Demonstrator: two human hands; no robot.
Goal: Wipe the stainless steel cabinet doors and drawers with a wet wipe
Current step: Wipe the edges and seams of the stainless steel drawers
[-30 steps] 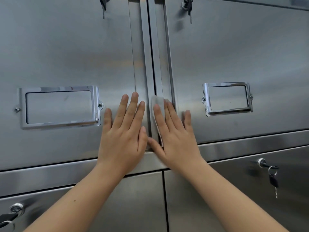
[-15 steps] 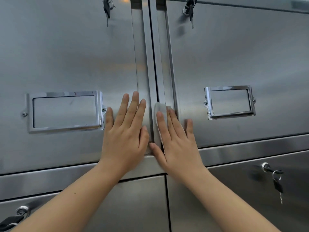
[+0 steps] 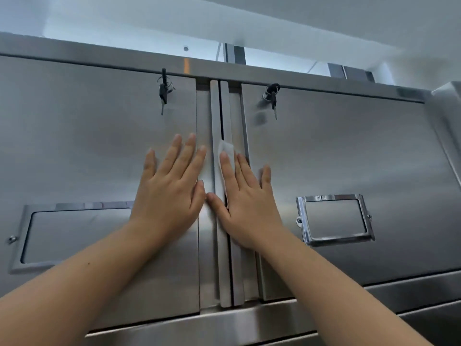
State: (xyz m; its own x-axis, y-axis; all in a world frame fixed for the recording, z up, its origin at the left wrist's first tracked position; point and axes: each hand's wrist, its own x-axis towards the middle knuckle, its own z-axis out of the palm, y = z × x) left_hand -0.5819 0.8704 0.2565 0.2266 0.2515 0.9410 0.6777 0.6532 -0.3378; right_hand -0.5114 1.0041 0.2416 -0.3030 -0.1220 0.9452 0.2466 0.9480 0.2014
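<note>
Steel cabinet doors [image 3: 349, 151] fill mid-frame: rigid, slick, fixed. Left hand [image 3: 172, 191] lies flat centre-left, fingers spread. Right hand [image 3: 247, 203], fingers straight, presses wet wipe [image 3: 225, 149] onto centre strip [image 3: 225, 245]. Wipe prob. thin, limp, damp; best pinned under flat fingertips, not pinched.

White wet wipe [image 3: 226, 152] lies flat on the inner edge strip of right door [image 3: 336, 151], by centre seam. Left door [image 3: 87, 146] alongside, both steel, shut.
</note>
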